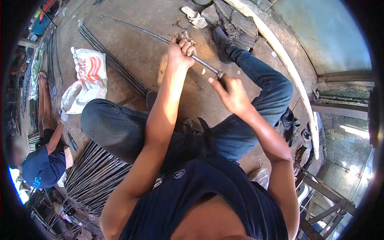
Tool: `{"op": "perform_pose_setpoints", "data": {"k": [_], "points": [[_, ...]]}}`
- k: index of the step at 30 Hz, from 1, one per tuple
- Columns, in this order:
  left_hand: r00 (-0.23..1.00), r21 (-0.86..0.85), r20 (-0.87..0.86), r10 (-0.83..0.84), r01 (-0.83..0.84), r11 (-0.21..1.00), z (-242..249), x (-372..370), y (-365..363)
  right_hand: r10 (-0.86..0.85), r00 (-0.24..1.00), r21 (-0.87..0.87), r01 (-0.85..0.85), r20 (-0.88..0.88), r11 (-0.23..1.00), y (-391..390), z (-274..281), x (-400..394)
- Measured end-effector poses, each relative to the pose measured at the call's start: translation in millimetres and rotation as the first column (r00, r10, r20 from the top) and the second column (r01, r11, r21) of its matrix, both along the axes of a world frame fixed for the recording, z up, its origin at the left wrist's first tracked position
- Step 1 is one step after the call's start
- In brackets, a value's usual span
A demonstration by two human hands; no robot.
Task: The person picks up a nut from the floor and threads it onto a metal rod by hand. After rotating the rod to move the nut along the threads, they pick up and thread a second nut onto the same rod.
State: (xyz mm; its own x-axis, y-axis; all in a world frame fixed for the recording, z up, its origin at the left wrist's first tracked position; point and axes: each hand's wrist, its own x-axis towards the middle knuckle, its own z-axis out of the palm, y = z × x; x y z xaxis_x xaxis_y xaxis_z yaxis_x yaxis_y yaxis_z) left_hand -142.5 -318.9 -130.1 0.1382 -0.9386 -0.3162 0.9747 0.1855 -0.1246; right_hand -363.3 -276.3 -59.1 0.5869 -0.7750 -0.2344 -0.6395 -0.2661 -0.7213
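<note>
Diagonally across the floor lies the line of a long, dark, slender metal rod (205, 64), its near end toward the right hand (234, 94), its thin far end reaching away past the left hand (182, 52) and bending slightly. The left hand closes fully around the rod, fingers wrapped over smooth round metal. The right hand is nearer the hexagonal metal nut (220, 75) at the rod's near end; its fingers curl partway, thumb extended, but whether they pinch anything I cannot tell.

Beyond the rod's middle, small metal nuts (163, 34) dot the rough, stained concrete floor (136, 52). To the rod's left sit a bundle of straight dark rods (116, 67) and a crumpled white woven sack with red stripes (89, 68); to its right curves a smooth, pale, thick pole (282, 56).
</note>
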Motion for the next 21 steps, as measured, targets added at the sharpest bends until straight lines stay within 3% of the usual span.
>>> {"op": "perform_pose_setpoints", "data": {"k": [1,2,3,6,11,12,13,14,15,16,17,18,21], "points": [[1.0,0.03,0.027,0.005,-0.006,1.0,0.9,-0.7,0.5,-0.004,0.998,-0.431,-0.02,-0.055,0.902,3.3,5.2,2.2],[0.999,0.061,0.052,0.008,-0.011,0.998,1.7,-1.2,1.4,0.053,0.999,-0.584,-0.038,0.01,0.811,1.0,7.2,0.9],[0.999,0.063,0.052,0.009,-0.012,0.998,0.5,-0.4,1.4,0.055,0.998,-0.582,-0.039,0.009,0.812,-1.9,7.7,-0.6],[0.998,0.053,0.067,0.011,-0.014,0.998,-1.7,-0.9,0.4,0.189,0.977,-0.786,-0.19,-0.095,0.589,-7.3,6.3,-3.0],[0.994,0.103,0.107,0.008,-0.019,0.995,-8.4,-5.8,-3.3,0.088,0.98,-0.682,-0.187,-0.177,0.707,-12.9,-11.1,0.6],[0.994,0.102,0.107,0.009,-0.02,0.995,-9.8,-6.1,-3.1,0.012,0.999,-0.395,-0.028,-0.043,0.918,-15.2,-16.1,2.0],[0.993,0.123,0.116,-0.012,-0.003,0.992,-11.5,-6.4,-3.1,-0.108,0.993,-0.038,0.11,0.055,0.993,-19.7,-18.7,2.4],[0.992,0.146,0.125,-0.033,0.015,0.989,-13.5,-6.6,-3.1,-0.298,0.955,0.543,0.256,-0.011,0.8,-30.0,-15.5,-3.6],[0.992,0.148,0.125,-0.032,0.013,0.989,-10.7,-7.0,-3.3,-0.296,0.955,0.545,0.254,-0.011,0.799,-25.7,-7.2,-3.7],[0.991,0.183,0.133,-0.032,0.007,0.983,-5.5,-7.4,-4.1,-0.175,0.984,0.089,0.17,0.043,0.981,-17.0,-0.1,-4.9],[0.989,0.22,0.141,-0.034,0.002,0.976,-2.0,-7.6,-3.0,-0.042,0.999,-0.388,0.052,0.033,0.92,-11.2,4.7,-5.1],[0.989,0.224,0.143,-0.038,0.005,0.975,-4.7,-6.3,-2.3,0.042,0.997,-0.659,0.011,0.065,0.752,-8.8,7.0,-2.5],[0.991,0.165,0.123,-0.045,0.024,0.986,-10.2,-6.8,-6.4,0.121,0.993,-0.627,-0.096,-0.002,0.773,-16.5,-5.9,-4.9]]}}
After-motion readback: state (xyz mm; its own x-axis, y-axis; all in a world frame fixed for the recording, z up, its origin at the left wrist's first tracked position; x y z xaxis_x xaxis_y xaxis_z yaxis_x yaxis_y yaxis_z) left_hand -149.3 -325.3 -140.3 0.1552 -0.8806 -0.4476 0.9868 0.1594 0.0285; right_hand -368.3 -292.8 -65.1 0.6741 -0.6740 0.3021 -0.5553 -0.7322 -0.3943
